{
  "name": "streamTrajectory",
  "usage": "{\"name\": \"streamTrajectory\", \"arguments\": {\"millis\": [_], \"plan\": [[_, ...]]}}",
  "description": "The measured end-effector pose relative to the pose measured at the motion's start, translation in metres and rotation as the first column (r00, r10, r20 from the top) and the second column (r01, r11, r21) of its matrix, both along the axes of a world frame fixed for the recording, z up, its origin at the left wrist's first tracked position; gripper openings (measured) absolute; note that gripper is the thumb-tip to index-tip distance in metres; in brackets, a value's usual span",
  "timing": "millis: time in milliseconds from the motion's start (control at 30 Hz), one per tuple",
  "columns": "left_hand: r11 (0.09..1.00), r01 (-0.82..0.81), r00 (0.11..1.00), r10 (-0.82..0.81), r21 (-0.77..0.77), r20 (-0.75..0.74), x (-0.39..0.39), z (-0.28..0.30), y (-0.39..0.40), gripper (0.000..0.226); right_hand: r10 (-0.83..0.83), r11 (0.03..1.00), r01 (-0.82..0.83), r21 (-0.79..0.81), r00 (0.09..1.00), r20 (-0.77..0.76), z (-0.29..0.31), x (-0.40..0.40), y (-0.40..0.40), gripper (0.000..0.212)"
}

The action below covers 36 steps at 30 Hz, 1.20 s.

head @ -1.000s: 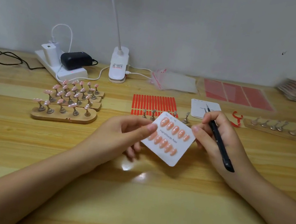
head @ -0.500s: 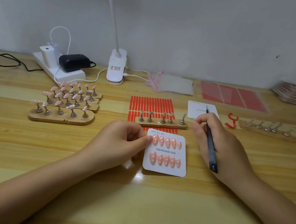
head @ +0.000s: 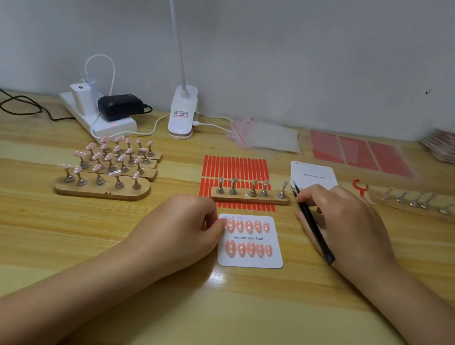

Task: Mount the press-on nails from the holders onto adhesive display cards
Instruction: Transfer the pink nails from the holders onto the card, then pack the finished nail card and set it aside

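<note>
Nearest, our left hand (head: 181, 227) pinches the white square card of pink nails (head: 251, 243) lying flat on the wooden bench (head: 197, 316). Our right hand (head: 345, 227) grips black tweezers (head: 313, 224). Beyond stands a bare-pegged wooden holder (head: 249, 198); farther left, nail-topped wooden holders (head: 107, 171).

Soft, even light from above; a bright glare spot on the table (head: 217, 276) just below the card (head: 248, 260). Shadows faint. Right edge blurs, and the table's far edge bows.
</note>
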<state>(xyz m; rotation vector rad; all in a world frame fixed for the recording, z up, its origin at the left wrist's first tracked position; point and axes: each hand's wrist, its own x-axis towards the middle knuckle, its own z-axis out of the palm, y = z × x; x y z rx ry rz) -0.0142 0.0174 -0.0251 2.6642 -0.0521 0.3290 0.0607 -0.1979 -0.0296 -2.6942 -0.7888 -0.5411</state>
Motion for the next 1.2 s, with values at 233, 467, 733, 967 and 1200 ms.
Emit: {"name": "streamTrajectory", "arguments": {"millis": [233, 467, 733, 967, 1200], "plan": [[0.998, 0.063, 0.997, -0.063, 0.004, -0.046, 0.014, 0.030, 0.009, 0.034, 0.052, 0.998, -0.051, 0.020, 0.996, -0.073, -0.002, -0.001, 0.000, 0.028], [0.997, 0.046, 0.991, -0.052, 0.054, 0.121, 0.080, 0.061, 0.014, 0.023, -0.005, 0.995, 0.011, 0.097, 0.998, -0.063, -0.005, -0.001, 0.002, 0.022], [0.956, 0.097, 0.995, -0.094, 0.277, -0.024, 0.152, 0.034, 0.004, 0.035, -0.005, 0.993, 0.016, 0.115, 0.995, -0.096, -0.006, 0.004, 0.003, 0.030], [0.960, 0.045, 0.991, -0.009, 0.277, -0.131, 0.177, 0.025, -0.010, 0.038, 0.022, 0.976, 0.008, 0.216, 0.991, -0.135, -0.006, 0.009, 0.003, 0.033], [0.958, 0.012, 0.994, 0.020, 0.286, -0.111, 0.184, 0.023, -0.017, 0.020, 0.028, 0.953, 0.020, 0.303, 0.988, -0.154, -0.005, 0.008, 0.002, 0.029]]}}
